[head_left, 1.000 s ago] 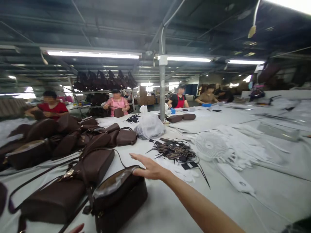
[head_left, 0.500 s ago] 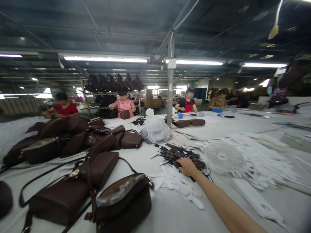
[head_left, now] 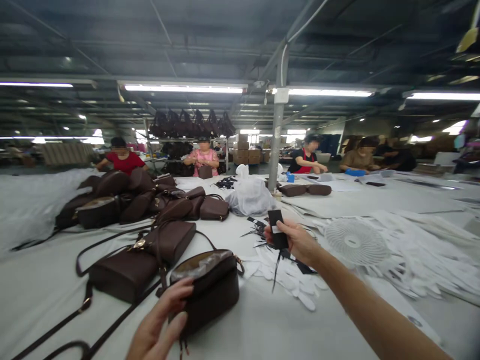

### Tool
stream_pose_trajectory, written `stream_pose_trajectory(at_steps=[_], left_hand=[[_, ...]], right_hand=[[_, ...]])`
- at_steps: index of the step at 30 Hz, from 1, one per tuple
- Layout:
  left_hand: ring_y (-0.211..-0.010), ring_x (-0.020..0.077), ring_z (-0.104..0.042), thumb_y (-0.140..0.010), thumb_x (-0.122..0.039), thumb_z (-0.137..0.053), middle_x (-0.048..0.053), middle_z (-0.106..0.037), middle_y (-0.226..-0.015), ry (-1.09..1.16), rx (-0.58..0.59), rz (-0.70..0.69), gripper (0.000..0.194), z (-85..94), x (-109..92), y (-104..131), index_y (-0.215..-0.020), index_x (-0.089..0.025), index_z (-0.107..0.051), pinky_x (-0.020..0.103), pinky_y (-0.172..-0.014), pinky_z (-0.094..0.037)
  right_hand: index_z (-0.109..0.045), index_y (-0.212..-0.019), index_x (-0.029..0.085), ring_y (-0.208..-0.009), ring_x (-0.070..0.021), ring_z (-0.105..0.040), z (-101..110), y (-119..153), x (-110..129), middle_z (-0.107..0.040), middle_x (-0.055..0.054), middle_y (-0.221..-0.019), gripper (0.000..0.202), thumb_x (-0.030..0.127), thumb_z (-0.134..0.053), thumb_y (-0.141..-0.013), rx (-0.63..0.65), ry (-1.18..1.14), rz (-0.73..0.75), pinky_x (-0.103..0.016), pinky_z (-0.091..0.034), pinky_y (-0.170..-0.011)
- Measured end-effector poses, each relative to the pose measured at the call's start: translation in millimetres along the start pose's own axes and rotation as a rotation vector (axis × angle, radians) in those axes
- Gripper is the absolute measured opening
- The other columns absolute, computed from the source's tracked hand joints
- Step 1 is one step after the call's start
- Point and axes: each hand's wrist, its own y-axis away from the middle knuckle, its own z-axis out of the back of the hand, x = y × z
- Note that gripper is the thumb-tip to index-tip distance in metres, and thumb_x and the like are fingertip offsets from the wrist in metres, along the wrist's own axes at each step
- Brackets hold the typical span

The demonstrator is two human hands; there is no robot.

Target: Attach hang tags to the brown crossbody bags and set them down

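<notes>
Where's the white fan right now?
In the head view, the white fan is right of centre on the table, beside the scattered white pieces and just right of the right hand, which holds a black tag.

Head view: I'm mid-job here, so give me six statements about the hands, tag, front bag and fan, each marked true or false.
1. The right hand holds a black tag. True.
2. Both hands grip the tag. False: only the right hand does.
3. The left hand is closer to the front bag than to the fan. True.
4. The front bag is closed. False: its top is open, with clear plastic showing inside.
5. White strips lie beside the fan. True.
6. The fan is black. False: it is white.
</notes>
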Motion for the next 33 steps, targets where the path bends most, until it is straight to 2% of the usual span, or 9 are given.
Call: stream_pose_trajectory(at_steps=[4,6,8,11,15,18,24,29,33], left_hand=[[-0.132,0.0270,-0.045,-0.077,-0.038,-0.065,0.013,-0.043,-0.147,0.353,0.208,0.095,0.070,-61.8,-61,-19,-0.141,-0.023,-0.041,0.035,-0.096,-0.049],[-0.094,0.0191,-0.066,-0.076,-0.038,-0.065,0.014,-0.064,-0.118,0.528,0.267,0.216,0.065,-84.6,-66,-15,-0.134,-0.018,-0.045,0.024,-0.068,-0.052],[-0.047,0.0086,-0.051,-0.082,-0.045,-0.055,0.004,-0.064,-0.069,0.626,0.332,0.362,0.041,-91.7,-59,-2,-0.106,-0.012,-0.059,0.018,-0.044,-0.035],[-0.037,0.0054,-0.027,-0.084,-0.046,-0.050,-0.007,-0.043,-0.046,0.556,0.300,0.439,0.033,-71.5,-40,22,-0.079,-0.014,-0.057,0.020,-0.041,-0.021],[-0.050,0.0093,-0.040,-0.087,-0.031,-0.047,-0.003,-0.047,-0.053,0.094,0.290,0.283,0.024,-28.2,-31,41,-0.070,-0.017,-0.056,0.022,-0.052,-0.028],[-0.056,0.0123,-0.049,-0.088,-0.024,-0.046,0.000,-0.055,-0.059,-0.227,0.354,0.100,0.024,-17.7,-37,45,-0.067,-0.019,-0.055,0.024,-0.056,-0.029],[-0.059,0.0152,-0.056,-0.088,-0.018,-0.044,0.001,-0.067,-0.072,-0.314,0.345,0.084,0.012,-18.4,-52,44,-0.089,-0.021,-0.056,0.025,-0.053,-0.028],[-0.053,0.0128,-0.052,-0.090,-0.024,-0.042,-0.004,-0.056,-0.059,-0.046,0.201,0.257,0.011,2.0,-29,38,-0.085,-0.020,-0.050,0.022,-0.055,-0.036],[-0.084,0.0190,-0.061,-0.088,-0.028,-0.041,0.007,-0.066,-0.089,-0.095,-0.049,0.372,0.021,6.6,19,33,-0.092,-0.016,-0.058,0.030,-0.080,-0.046]], right_hand=[[-0.065,-0.095,0.019,-0.083,-0.0197,-0.071,-75,44,43,-0.074,-0.005,-0.088,0.032,0.043,-0.074,-0.077,0.133,-0.638,-0.096,-0.037,-0.056,-0.080],[-0.066,-0.095,0.019,-0.079,-0.0184,-0.071,-98,62,55,-0.075,-0.004,-0.087,0.033,0.042,-0.078,-0.074,0.139,-0.701,-0.116,-0.035,-0.057,-0.078],[-0.066,-0.095,0.020,-0.076,-0.0183,-0.071,-107,74,56,-0.075,-0.004,-0.086,0.033,0.042,-0.078,-0.074,0.103,-0.700,-0.131,-0.035,-0.057,-0.075],[-0.065,-0.097,0.022,-0.076,-0.0206,-0.071,-99,82,36,-0.074,-0.005,-0.088,0.036,0.047,-0.076,-0.074,0.030,-0.623,-0.172,-0.039,-0.057,-0.076],[-0.060,-0.114,0.020,-0.101,-0.0326,-0.066,-93,94,-6,-0.070,-0.013,-0.107,0.059,0.054,-0.075,-0.068,0.011,-0.237,-0.258,-0.048,-0.055,-0.083],[-0.050,-0.133,0.023,-0.124,-0.0368,-0.050,-117,118,-23,-0.055,-0.016,-0.133,0.078,0.054,-0.075,-0.066,-0.036,0.063,-0.078,-0.047,-0.053,-0.087],[-0.019,-0.151,0.028,-0.069,-0.0183,-0.065,-181,160,-16,-0.064,-0.010,-0.106,0.084,0.060,-0.057,-0.083,0.697,-0.229,-0.252,-0.025,-0.048,-0.047],[-0.063,-0.100,0.022,-0.056,-0.0131,-0.055,-180,131,-1,-0.062,0.000,-0.067,0.037,0.052,-0.043,-0.093,0.611,0.236,0.053,-0.026,-0.045,-0.057],[-0.061,-0.076,0.023,-0.062,-0.0159,-0.056,-168,103,30,-0.064,-0.001,-0.066,0.032,0.039,-0.040,-0.095,0.671,0.647,0.380,-0.029,-0.043,-0.065]])
